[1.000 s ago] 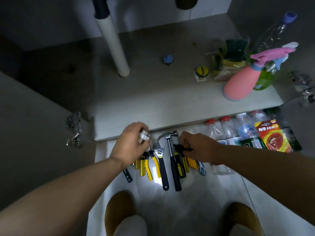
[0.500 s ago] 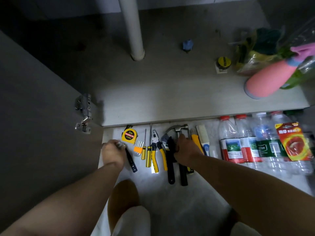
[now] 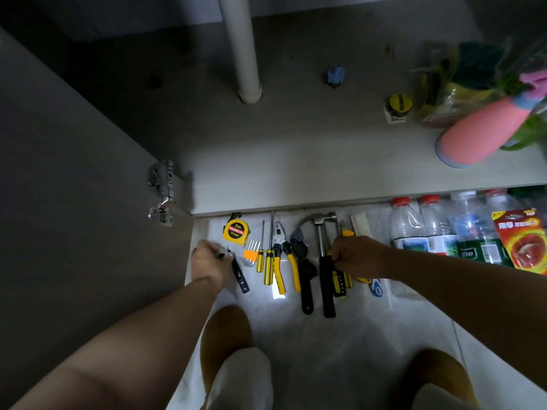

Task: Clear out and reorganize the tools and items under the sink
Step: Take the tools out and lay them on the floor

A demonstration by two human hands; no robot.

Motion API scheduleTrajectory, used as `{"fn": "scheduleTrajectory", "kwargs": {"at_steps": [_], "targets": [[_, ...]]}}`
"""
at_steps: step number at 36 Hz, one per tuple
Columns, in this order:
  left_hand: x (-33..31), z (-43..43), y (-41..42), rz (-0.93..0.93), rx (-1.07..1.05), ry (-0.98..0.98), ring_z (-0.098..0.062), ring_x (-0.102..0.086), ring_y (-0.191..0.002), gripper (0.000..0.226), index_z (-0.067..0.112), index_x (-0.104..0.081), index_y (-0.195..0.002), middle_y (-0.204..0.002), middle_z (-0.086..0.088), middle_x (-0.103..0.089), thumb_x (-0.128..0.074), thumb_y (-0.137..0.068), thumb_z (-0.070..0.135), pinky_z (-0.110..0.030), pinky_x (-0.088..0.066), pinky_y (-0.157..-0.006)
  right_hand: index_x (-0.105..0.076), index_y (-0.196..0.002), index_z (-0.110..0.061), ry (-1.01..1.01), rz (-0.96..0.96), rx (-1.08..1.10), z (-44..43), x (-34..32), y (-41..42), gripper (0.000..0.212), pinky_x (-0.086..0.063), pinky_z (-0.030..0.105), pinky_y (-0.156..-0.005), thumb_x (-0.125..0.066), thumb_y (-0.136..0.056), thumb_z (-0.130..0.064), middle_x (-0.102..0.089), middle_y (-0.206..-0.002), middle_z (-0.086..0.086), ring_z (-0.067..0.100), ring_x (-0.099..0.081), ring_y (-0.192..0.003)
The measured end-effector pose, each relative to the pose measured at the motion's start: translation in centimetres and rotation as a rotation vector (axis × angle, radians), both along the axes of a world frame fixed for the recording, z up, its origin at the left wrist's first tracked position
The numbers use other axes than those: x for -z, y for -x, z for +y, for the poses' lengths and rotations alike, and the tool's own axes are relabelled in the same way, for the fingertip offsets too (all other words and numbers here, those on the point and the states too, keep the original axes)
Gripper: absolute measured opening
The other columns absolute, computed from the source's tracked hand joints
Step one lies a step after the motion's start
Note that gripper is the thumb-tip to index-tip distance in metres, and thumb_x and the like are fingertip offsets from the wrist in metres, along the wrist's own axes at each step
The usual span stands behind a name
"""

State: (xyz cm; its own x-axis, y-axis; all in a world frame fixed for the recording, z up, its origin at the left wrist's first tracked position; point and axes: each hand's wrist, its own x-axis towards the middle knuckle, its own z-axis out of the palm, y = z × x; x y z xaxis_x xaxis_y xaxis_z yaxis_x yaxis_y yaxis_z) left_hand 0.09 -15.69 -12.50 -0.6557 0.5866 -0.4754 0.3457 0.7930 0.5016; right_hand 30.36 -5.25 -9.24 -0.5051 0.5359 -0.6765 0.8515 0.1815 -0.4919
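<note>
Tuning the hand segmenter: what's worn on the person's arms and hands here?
Nothing visible. The left hand and right hand are ungloved; both forearms run bare to the frame edge, no sleeves. No watch, ring or band shows in the dim light.

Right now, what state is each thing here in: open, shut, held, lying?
cabinet door, open.
tape measure, tape wound in, lying flat.
pliers, jaws closed, handles apart.
hammer, lying flat.
black tool, pinched by left hand.
right hand, fingers curled by hammer grip; hold unclear.
water bottles, capped.
pink spray bottle, standing on cabinet floor.
</note>
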Motion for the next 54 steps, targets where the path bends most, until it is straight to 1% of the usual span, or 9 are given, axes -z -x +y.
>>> {"fn": "scheduleTrajectory", "kwargs": {"at_steps": [6,9,17,21,25,32,38,47,54], "targets": [[-0.2,-1.1,-1.0,-0.072,0.149,-0.13,-0.023,-0.054,-0.082,0.034,0.012,-0.047,-0.082,-0.09,-0.009,-0.055,-0.057,-0.085,-0.02,-0.032,-0.047,-0.074,-0.065,-0.102,-0.017,-0.049,0.017,0.014,0.2,-0.6,0.0,0.012,-0.036,0.016,-0.076,-0.063,-0.092,-0.022,-0.053,-0.09,-0.012,0.007,-0.052,-0.092],[-0.6,-1.5,-0.8,0.033,0.216,-0.094,-0.023,-0.056,-0.086,0.026,0.007,-0.054,-0.095,-0.095,-0.01,-0.06,-0.074,-0.082,-0.002,-0.034,-0.047,-0.078,-0.064,-0.1,-0.017,-0.053,0.038,0.023,0.0,-0.6,-0.3,0.009,-0.034,0.009,-0.064,-0.064,-0.092,-0.021,-0.051,-0.082,-0.018,0.005,-0.051,-0.088],[-0.6,-2.2,-0.7,0.068,0.103,-0.045,-0.03,-0.06,-0.092,0.016,0.009,-0.056,-0.089,-0.102,-0.011,-0.059,-0.068,-0.082,0.002,-0.041,-0.051,-0.09,-0.063,-0.1,-0.019,0.006,0.053,-0.004,-0.5,0.1,-0.3,0.007,-0.041,0.004,-0.063,-0.063,-0.092,-0.018,-0.057,-0.088,-0.014,0.0,-0.055,-0.079],[-0.5,-2.7,-0.7,0.117,0.246,-0.032,-0.021,-0.05,-0.097,0.024,0.017,-0.049,-0.097,-0.108,-0.002,-0.047,-0.066,-0.086,0.004,-0.028,-0.042,-0.088,-0.065,-0.104,-0.015,-0.013,0.05,-0.028,-0.3,-0.1,-0.1,0.012,-0.05,0.015,-0.077,-0.064,-0.092,-0.016,-0.062,-0.097,-0.005,0.01,-0.062,-0.09],[-1.4,-2.9,-1.1,0.2,0.456,0.071,-0.025,-0.055,-0.099,0.036,0.018,-0.046,-0.117,-0.123,-0.007,-0.045,-0.065,-0.087,0.006,-0.042,-0.051,-0.092,-0.068,-0.104,-0.007,-0.087,0.085,-0.063,0.0,-1.0,0.0,0.014,-0.04,0.006,-0.071,-0.065,-0.091,-0.011,-0.061,-0.093,-0.005,0.009,-0.058,-0.088],[-4.2,-1.1,-2.2,0.455,0.926,-0.003,-0.023,-0.05,-0.11,0.038,0.02,-0.049,-0.128,-0.124,-0.002,-0.052,-0.058,-0.091,0.02,-0.036,-0.049,-0.088,-0.065,-0.089,-0.011,-0.217,0.111,-0.174,1.4,-4.7,0.6,0.004,-0.044,0.02,-0.076,-0.061,-0.089,-0.011,-0.064,-0.091,-0.003,0.012,-0.061,-0.087],[-8.6,6.2,-5.1,0.486,1.269,-0.238,-0.024,-0.057,-0.106,0.034,0.019,-0.051,-0.122,-0.118,-0.001,-0.053,-0.055,-0.089,0.026,-0.039,-0.053,-0.082,-0.068,-0.094,-0.012,-0.426,0.151,-0.012,4.0,-6.9,0.0,0.013,-0.049,0.033,-0.081,-0.059,-0.085,-0.01,-0.066,-0.098,0.005,0.024,-0.064,-0.091],[-11.8,21.4,-10.5,0.433,1.219,-0.284,-0.033,-0.051,-0.121,0.051,0.016,-0.051,-0.133,-0.133,-0.011,-0.045,-0.06,-0.083,0.021,-0.042,-0.047,-0.101,-0.051,-0.128,-0.02,-0.642,0.081,0.451,11.2,-6.9,-2.7,0.05,-0.053,0.046,-0.089,-0.062,-0.08,-0.016,-0.032,-0.133,0.011,0.038,-0.05,-0.113],[-9.7,30.4,-13.3,0.38,1.129,-0.178,-0.03,-0.018,-0.152,0.083,0.033,-0.018,-0.159,-0.168,-0.006,-0.003,-0.061,-0.089,0.023,-0.043,-0.031,-0.119,-0.029,-0.151,-0.033,-0.673,-0.08,0.453,17.8,-5.9,-3.6,0.076,-0.044,0.05,-0.106,-0.063,-0.084,-0.025,-0.013,-0.157,0.016,0.041,-0.031,-0.14]]}}
